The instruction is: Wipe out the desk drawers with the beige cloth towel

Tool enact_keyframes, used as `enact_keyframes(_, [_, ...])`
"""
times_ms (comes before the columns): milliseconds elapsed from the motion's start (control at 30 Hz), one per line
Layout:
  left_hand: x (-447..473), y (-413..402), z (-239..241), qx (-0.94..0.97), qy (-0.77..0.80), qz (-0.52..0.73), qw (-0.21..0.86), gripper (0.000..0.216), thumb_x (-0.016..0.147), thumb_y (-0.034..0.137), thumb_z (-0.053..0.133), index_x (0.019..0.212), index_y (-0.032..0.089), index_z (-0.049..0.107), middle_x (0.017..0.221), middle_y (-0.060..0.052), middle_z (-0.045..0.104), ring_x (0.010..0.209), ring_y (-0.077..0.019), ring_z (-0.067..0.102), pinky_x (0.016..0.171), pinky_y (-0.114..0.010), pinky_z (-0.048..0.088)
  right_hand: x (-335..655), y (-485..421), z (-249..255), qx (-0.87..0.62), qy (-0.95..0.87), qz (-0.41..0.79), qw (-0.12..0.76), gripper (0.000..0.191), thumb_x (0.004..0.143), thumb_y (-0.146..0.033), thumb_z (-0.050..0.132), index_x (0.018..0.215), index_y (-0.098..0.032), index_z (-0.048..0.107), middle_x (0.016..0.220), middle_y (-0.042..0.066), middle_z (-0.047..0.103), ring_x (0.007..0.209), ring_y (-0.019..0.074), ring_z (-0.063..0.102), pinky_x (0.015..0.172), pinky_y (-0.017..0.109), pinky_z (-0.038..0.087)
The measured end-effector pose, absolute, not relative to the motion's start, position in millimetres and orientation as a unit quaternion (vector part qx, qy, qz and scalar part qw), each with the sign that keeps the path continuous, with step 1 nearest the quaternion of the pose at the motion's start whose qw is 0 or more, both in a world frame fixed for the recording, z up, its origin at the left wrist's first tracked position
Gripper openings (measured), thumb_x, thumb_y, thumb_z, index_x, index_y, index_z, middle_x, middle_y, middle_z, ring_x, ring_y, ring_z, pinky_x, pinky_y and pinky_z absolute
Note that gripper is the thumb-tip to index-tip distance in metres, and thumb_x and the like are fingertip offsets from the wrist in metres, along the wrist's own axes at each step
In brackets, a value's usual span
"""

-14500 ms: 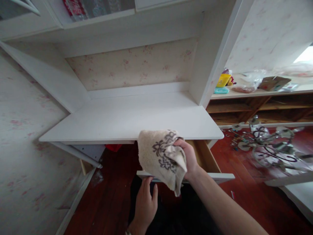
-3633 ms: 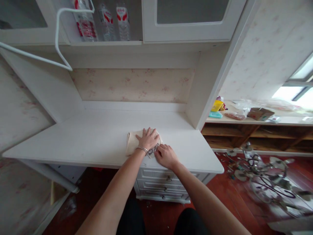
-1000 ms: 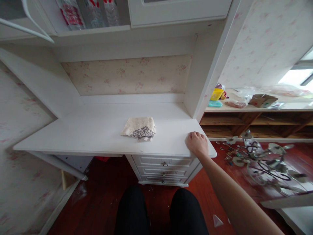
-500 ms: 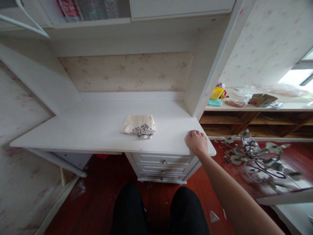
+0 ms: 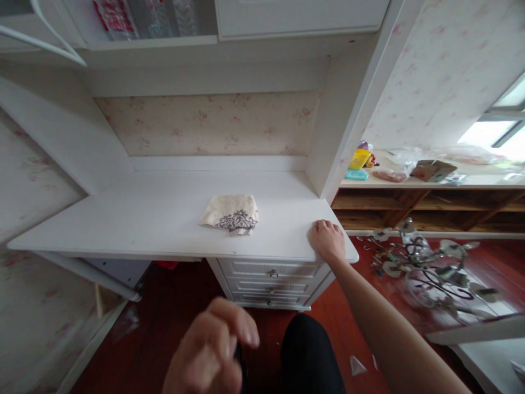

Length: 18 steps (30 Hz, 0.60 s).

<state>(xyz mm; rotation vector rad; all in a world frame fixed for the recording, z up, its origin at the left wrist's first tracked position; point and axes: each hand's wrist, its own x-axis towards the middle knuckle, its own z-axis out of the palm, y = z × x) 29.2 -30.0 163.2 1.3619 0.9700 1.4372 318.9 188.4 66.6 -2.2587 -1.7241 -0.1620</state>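
My right hand (image 5: 327,239) rests palm down on the right front corner of the white desktop (image 5: 123,219), its fingers slightly bent and nothing visible in it. At the bottom, in front of the desk, my left hand (image 5: 211,347) is raised and blurred by motion. Its fingers are loosely bent, with a gap between thumb and forefinger and nothing seen between them. A folded cream cloth (image 5: 229,212) with a dark scroll pattern lies mid-desk, apart from both hands.
White drawers (image 5: 270,282) stand under the desk's right side. A metal chandelier (image 5: 438,268) lies on the red floor at right, small loose parts beside it. Behind it, a low wooden shelf (image 5: 410,203) carries bags, a yellow container (image 5: 360,158) and a cardboard box (image 5: 432,170). Cabinets hang overhead.
My left hand has come into view from below, over my left leg. My right hand stays on the desk corner, and the cloth lies as before. The view has shifted slightly.
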Motion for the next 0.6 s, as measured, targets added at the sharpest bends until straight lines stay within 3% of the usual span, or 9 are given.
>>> enact_keyframes(67, [19,12,151,0.473,0.435,0.596,0.481,0.031,0.082,0.054,0.068,0.077,0.024,0.063,0.078,-0.005,0.061,0.074,-0.0182,0.057,0.072,-0.037,0.051,319,188,67,-0.786,-0.598,-0.056,0.147,0.037,0.099,-0.03,0.036,0.114,-0.017,0.068,0.118,0.014,0.067,0.11,0.0291,0.055,0.096,0.038,0.036])
enact_keyframes(167, [-12,73,128,0.424,0.504,0.581,0.478,0.038,0.075,0.054,0.073,0.088,0.02,0.064,0.088,-0.003,0.061,0.081,-0.0175,0.058,0.075,-0.033,0.05,318,188,69,-0.787,-0.597,-0.056,0.145,0.037,0.099,-0.029,0.037,0.113,-0.016,0.068,0.118,0.014,0.067,0.109,0.0293,0.056,0.096,0.038,0.036])
enact_keyframes(300, [-67,144,95,0.602,0.626,0.446,0.216,0.036,0.081,0.048,0.059,0.1,0.018,0.067,0.115,-0.01,0.06,0.102,-0.0238,0.059,0.095,-0.04,0.049,317,188,71,-0.791,-0.596,-0.052,0.131,0.036,0.098,-0.029,0.038,0.113,-0.015,0.068,0.119,0.015,0.066,0.11,0.0303,0.056,0.095,0.04,0.037])
enact_keyframes(400, [-97,182,75,0.682,0.661,0.312,0.036,0.04,0.086,0.04,0.049,0.114,0.015,0.065,0.128,-0.015,0.058,0.127,-0.0281,0.049,0.113,-0.044,0.035,317,187,72,-0.79,-0.597,-0.057,0.13,0.036,0.099,-0.029,0.038,0.113,-0.015,0.068,0.119,0.015,0.066,0.11,0.0304,0.056,0.095,0.04,0.037])
enact_keyframes(600, [-106,198,53,0.691,0.709,0.12,-0.073,0.06,0.098,0.048,0.032,0.144,0.013,0.045,0.155,-0.016,0.039,0.14,-0.0291,0.039,0.116,-0.045,0.029,318,188,70,-0.788,-0.598,-0.062,0.132,0.035,0.099,-0.029,0.039,0.113,-0.017,0.068,0.12,0.014,0.066,0.11,0.0293,0.056,0.096,0.038,0.037])
